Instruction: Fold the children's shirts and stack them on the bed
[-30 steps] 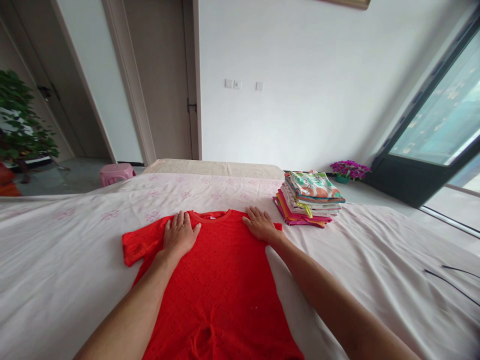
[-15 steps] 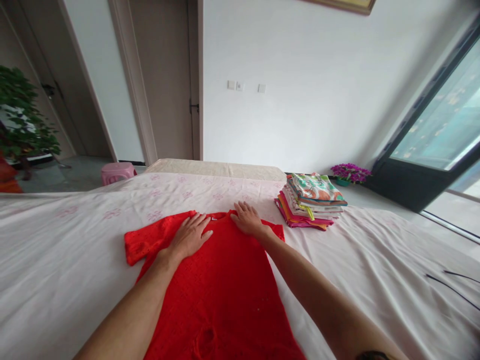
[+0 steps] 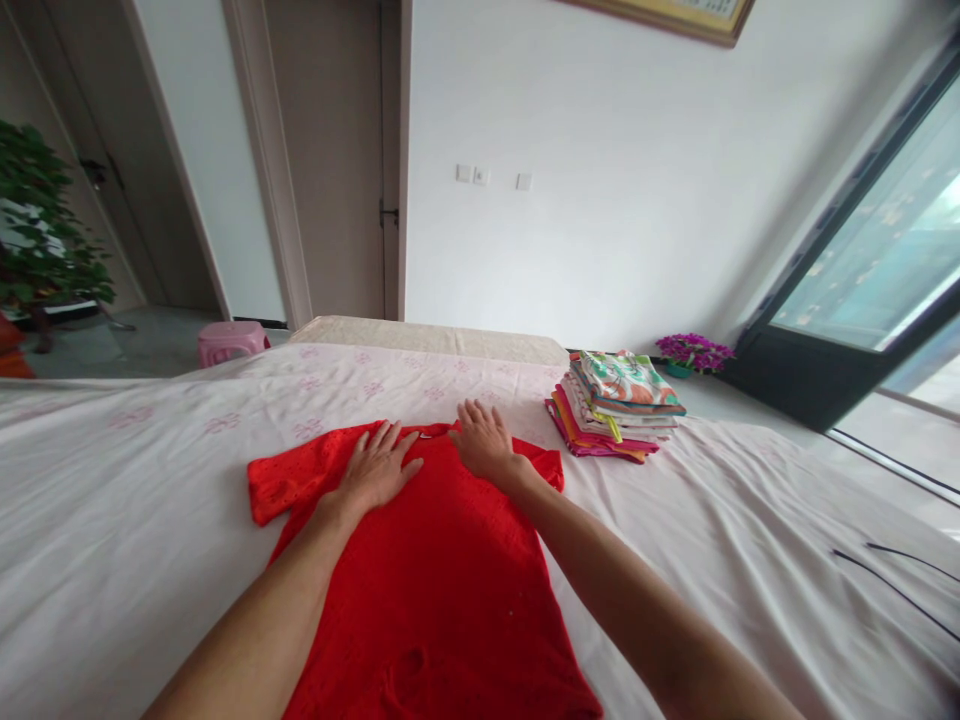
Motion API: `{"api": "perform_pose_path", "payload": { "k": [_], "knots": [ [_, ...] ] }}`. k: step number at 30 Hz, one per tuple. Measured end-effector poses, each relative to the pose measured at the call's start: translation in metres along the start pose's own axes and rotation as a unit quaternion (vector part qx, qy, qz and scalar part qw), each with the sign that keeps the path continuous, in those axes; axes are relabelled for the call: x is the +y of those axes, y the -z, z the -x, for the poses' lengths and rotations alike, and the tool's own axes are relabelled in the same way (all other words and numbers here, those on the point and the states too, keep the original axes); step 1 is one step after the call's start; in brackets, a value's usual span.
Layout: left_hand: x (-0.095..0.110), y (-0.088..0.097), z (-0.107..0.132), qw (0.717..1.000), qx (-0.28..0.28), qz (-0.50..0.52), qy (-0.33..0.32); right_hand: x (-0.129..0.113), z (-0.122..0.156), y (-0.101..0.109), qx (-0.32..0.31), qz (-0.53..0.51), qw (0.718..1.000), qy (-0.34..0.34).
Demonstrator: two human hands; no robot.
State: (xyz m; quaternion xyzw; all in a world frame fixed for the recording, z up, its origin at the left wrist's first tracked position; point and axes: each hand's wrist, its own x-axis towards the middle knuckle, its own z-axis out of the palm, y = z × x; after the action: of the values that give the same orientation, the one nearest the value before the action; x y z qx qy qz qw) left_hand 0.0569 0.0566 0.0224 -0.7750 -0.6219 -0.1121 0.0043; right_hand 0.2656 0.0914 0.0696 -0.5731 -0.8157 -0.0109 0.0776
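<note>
A red short-sleeved shirt [image 3: 442, 580] lies spread flat on a pale sheet-covered bed [image 3: 135, 520], collar away from me. My left hand [image 3: 375, 467] rests flat on the shirt just left of the collar, fingers stretched out. My right hand [image 3: 484, 443] lies flat on the collar's right side, fingers spread. The two hands sit close together near the neckline. Neither hand holds anything.
A stack of folded colourful clothes [image 3: 615, 402] sits on the bed to the right of the shirt. A pink stool [image 3: 229, 341] and a green plant [image 3: 41, 230] stand at the left. Purple flowers [image 3: 691, 353] sit by the glass door. Black cables [image 3: 892, 575] lie at the right.
Both hands have slid inward along the shirt's shoulders toward the collar, the right hand moving left the most. The shirt stays flat in place.
</note>
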Motion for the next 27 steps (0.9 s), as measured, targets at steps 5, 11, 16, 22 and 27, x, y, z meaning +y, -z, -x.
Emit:
{"api": "perform_pose_path", "payload": {
  "k": [5,11,16,22,27],
  "knots": [
    [-0.002,-0.002,0.0,1.0,0.004,-0.004,0.003,-0.037,0.008,-0.012,-0.027,-0.049,0.993,0.104],
    [-0.002,0.002,0.001,1.0,0.001,0.005,0.014,-0.027,0.007,-0.036,-0.036,-0.038,0.998,0.044],
    [-0.003,0.005,0.0,0.998,0.041,0.042,0.01,-0.026,0.008,-0.039,-0.008,-0.039,0.998,0.046],
    [-0.032,0.032,0.006,0.977,0.161,0.076,0.114,-0.028,0.011,-0.037,-0.009,-0.03,0.999,0.038],
    [-0.08,0.064,0.022,0.949,0.128,0.041,0.286,-0.029,0.01,-0.037,-0.007,-0.031,0.999,0.035]
  ]
}}
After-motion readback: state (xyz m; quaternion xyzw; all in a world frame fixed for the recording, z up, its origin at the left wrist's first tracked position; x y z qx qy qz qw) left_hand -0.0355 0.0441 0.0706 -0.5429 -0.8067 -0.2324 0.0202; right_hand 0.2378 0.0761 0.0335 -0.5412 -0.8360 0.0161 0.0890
